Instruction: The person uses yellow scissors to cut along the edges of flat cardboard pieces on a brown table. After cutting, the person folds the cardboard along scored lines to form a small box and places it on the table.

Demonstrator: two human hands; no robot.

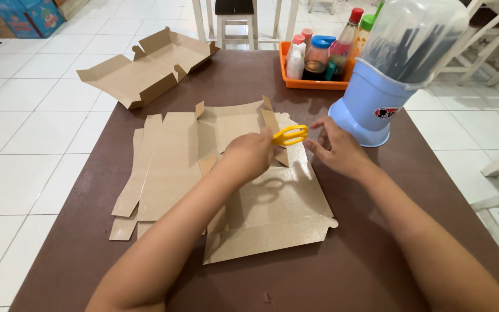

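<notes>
Left hand (249, 156) gripping yellow scissors (289, 135), right hand (337, 151) fingers spread (beside blue container (371, 104))

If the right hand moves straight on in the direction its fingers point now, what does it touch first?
The right hand points up-left across the table. It would probably first meet the yellow scissor handles held by the left hand, though depth is unclear; it might pass over the flat cardboard instead.

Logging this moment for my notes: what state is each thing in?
Left hand: closed on yellow scissors.
Right hand: open, fingers spread on the cardboard.
Flat box blank: unfolded.
Folded box: assembled, lid open.
Blue utensil holder: upright, domed cover on.
</notes>
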